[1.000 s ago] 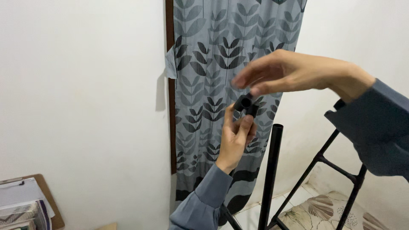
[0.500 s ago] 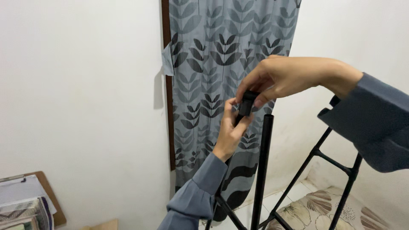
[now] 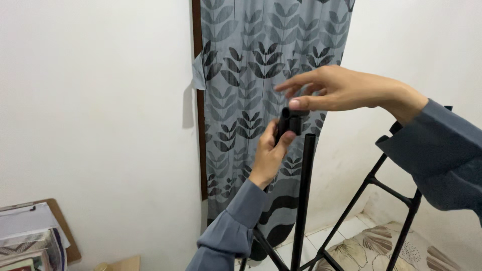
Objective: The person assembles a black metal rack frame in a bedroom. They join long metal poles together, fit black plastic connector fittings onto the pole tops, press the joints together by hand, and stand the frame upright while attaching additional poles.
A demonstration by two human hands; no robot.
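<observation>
A small black connector piece is held up near the centre of the view, pinched between the thumb and fingers of the left hand, which is closed around its lower half. The grip sits low on the piece, so its top is left exposed at 12 o'clock. The right hand is brought in from 3 o'clock, loosely open with the fingers spread forward; only the thumb tip is laid on the top edge of the piece, and nothing is gripped by it. The touch looks like a steadying or pressing contact rather than a hold.

Just beside the piece, at its 5 o'clock, the open top of a black upright tube is seen, part of a black metal frame whose slanted struts run off toward 4 o'clock. The piece is kept level with the tube's end, not yet on it. Behind, a grey leaf-patterned curtain is hung. A clipboard with stacked papers is propped at 8 o'clock against the white wall. A floral mat is spread on the floor at 5 o'clock.
</observation>
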